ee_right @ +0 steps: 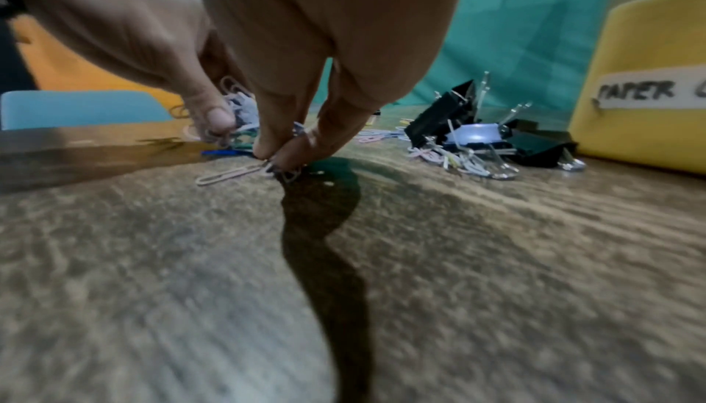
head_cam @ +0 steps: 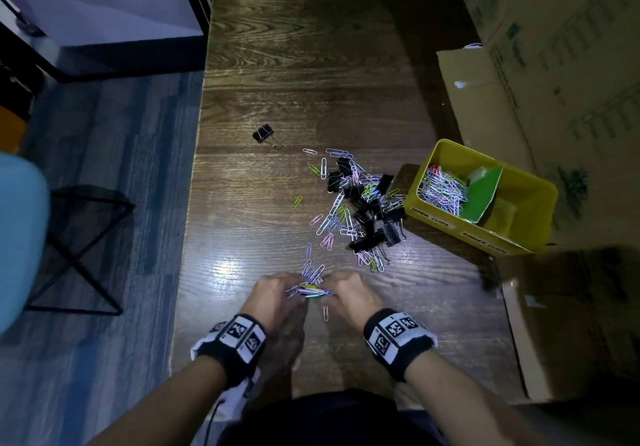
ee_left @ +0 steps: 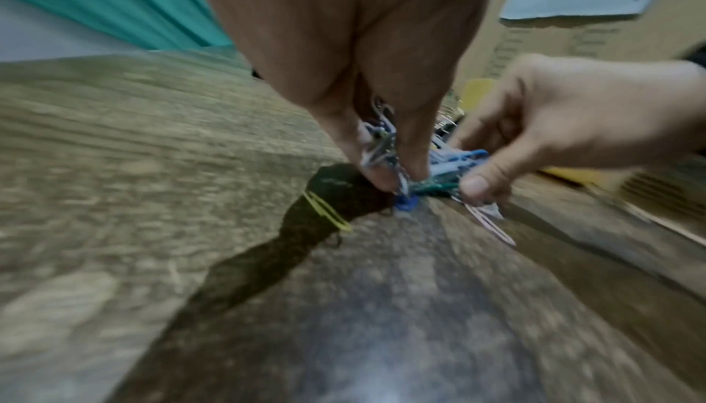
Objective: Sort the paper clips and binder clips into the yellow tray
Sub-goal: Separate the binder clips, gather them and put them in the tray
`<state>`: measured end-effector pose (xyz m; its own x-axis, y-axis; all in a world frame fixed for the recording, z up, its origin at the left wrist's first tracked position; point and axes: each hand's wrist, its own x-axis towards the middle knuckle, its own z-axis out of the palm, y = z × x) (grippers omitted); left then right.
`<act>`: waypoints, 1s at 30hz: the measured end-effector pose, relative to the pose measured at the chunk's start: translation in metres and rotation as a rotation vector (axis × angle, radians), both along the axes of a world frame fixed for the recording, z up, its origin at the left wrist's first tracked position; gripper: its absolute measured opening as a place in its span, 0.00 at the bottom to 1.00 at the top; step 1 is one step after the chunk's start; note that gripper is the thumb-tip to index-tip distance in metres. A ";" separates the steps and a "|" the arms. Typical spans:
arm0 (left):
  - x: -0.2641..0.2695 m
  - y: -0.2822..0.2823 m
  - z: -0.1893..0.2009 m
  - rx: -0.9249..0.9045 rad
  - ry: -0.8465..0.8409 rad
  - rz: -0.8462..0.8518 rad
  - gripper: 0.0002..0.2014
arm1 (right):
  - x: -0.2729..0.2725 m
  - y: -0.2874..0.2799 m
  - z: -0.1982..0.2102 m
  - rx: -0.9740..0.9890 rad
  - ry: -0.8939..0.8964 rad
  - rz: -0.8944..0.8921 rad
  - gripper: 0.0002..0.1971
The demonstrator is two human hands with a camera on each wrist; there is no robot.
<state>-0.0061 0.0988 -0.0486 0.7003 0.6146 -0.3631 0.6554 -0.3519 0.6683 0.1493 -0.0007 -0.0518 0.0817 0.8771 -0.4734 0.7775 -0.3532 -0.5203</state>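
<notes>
Low over the near part of the wooden table, my left hand (head_cam: 292, 290) and right hand (head_cam: 330, 288) together pinch a small bunch of coloured paper clips (head_cam: 310, 291). The left wrist view shows my left fingertips (ee_left: 386, 181) squeezing clips and the right thumb (ee_left: 475, 186) on the same bunch. A mixed pile of paper clips and black binder clips (head_cam: 360, 203) lies farther out. To its right, the yellow tray (head_cam: 433, 215) holds paper clips (head_cam: 441, 189) in its left compartment. One binder clip (head_cam: 265, 133) lies alone at the far left.
A loose pink paper clip (head_cam: 325, 312) lies just below my hands, and a green one (head_cam: 297, 202) left of the pile. Cardboard boxes (head_cam: 554, 65) crowd the right side. The table's left edge (head_cam: 192, 220) drops to the floor, where a black stool (head_cam: 79, 245) stands.
</notes>
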 end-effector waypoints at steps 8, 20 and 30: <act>-0.009 0.032 -0.002 -0.517 -0.039 0.303 0.13 | 0.022 -0.007 -0.001 0.047 0.232 -0.398 0.12; 0.100 0.051 0.088 -0.908 -0.377 0.367 0.09 | 0.082 -0.032 0.089 0.484 0.746 -0.901 0.15; 0.272 0.026 0.099 -0.789 -0.381 0.232 0.09 | 0.175 -0.041 0.140 0.803 0.706 -1.118 0.12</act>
